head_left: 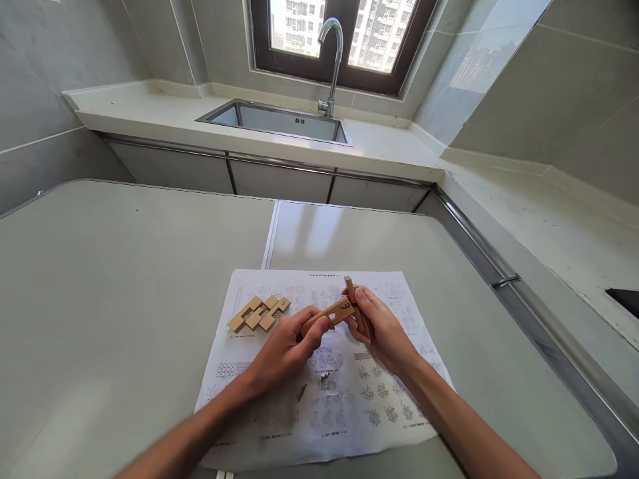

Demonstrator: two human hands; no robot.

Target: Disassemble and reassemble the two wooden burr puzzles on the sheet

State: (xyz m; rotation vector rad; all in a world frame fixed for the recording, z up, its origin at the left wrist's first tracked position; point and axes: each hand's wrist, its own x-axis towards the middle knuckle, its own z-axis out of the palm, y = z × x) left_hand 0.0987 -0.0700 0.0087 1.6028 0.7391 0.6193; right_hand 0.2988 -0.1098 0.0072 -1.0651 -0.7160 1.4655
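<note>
Over a printed paper sheet (279, 406), my left hand (292, 342) pinches a notched wooden puzzle piece (341, 309) that bears a dark mark near its far end. That end meets the wooden pieces (360, 319) in my right hand (382, 326), whose fingers are wrapped round them. One stick of these points up above my right thumb. Whether the pieces interlock or only touch, I cannot tell. Left of my left hand, several notched wooden pieces (258, 314) lie close together on the sheet, one with a dark mark.
The sheet lies on a pale table (124, 299) with a seam near its middle. Beyond stands a counter (164, 110) with a sink (279, 120) and a tall faucet (335, 66) under a window. Another counter (564, 226) with a metal rail (479, 239) runs along the right.
</note>
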